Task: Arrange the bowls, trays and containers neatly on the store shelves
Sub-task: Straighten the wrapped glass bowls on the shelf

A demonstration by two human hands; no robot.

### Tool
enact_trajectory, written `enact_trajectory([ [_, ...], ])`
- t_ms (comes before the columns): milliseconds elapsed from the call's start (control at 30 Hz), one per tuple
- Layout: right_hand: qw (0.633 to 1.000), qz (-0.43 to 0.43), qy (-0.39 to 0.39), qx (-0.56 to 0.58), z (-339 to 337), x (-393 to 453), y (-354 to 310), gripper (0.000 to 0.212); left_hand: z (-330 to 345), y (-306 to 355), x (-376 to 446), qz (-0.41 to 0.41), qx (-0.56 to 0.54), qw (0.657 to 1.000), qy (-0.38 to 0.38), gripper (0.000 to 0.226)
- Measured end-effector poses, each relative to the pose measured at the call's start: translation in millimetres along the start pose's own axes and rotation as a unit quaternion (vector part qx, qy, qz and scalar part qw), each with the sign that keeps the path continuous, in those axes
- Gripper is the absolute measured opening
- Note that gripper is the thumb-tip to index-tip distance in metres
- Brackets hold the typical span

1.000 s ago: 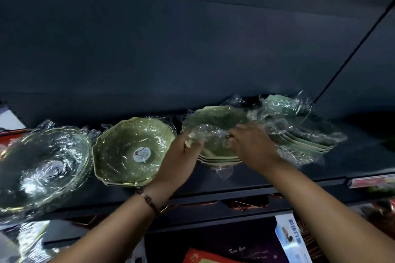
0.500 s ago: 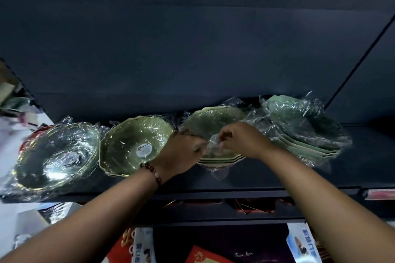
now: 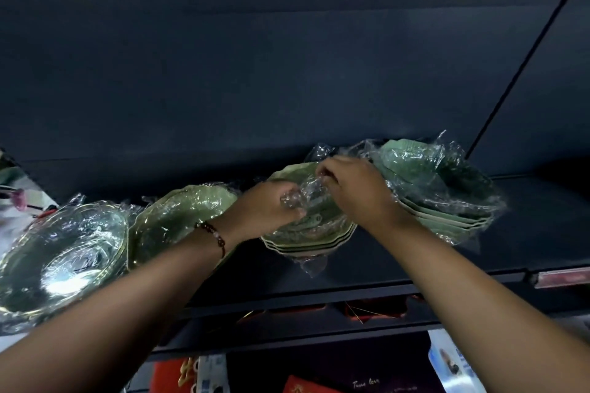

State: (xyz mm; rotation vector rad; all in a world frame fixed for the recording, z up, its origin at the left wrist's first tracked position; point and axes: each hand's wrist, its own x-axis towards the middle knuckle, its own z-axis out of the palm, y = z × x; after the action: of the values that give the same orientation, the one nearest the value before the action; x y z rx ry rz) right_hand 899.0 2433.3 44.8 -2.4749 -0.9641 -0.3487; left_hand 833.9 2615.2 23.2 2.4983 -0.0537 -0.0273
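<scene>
Here the person reaches up to a dark shelf [image 3: 415,268] with both hands, working at the plastic wrap [image 3: 306,198] that covers a stack of green scalloped bowls [image 3: 319,239]. That stack sits near the front edge of the shelf, roughly midway along its visible length. The left hand [image 3: 271,210], with a beaded bracelet [image 3: 217,234] on its wrist, has its fingers curled in and pinches a bunched fold of the clear film above the top bowl. The right hand [image 3: 354,191] comes in from the other side, fingers bent down, and pinches the same film just beside the left hand's hold; the two hands are nearly touching.

Just to the right of this stack, further back on the shelf, a second wrapped stack of green bowls [image 3: 447,201] leans tilted, its wrap touching the right wrist. To the left stands a single green wrapped bowl [image 3: 178,220], tipped towards the camera and partly hidden by the left forearm. At the shelf's left end a clear glass bowl [image 3: 64,258] in film also tilts forward, its rim touching the green one beside it.

Below the shelf's front edge, red packaging [image 3: 306,386] and a pale blue printed packet [image 3: 453,364] show on a lower level.
</scene>
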Motion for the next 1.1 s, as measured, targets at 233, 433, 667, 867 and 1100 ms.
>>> enact_trajectory([
  [233,0.961,0.195,0.101,0.167,-5,-34,-5,0.036,14,6,-1,0.144,0.198,0.962,0.121,0.011],
  [433,0.668,0.437,0.061,0.599,-11,-51,2,0.056,14,20,-27,0.232,0.239,0.925,0.184,0.015],
  [667,0.674,0.462,0.097,0.568,1,-53,5,0.079,12,30,-45,0.241,0.206,0.924,0.215,0.030],
  [867,0.621,0.477,0.106,0.613,14,-60,2,0.046,1,34,-86,0.014,-0.118,0.977,0.175,0.091],
  [1100,0.584,0.455,0.028,0.671,39,-68,-41,0.040,-11,17,-96,-0.144,-0.466,0.847,0.209,0.082],
])
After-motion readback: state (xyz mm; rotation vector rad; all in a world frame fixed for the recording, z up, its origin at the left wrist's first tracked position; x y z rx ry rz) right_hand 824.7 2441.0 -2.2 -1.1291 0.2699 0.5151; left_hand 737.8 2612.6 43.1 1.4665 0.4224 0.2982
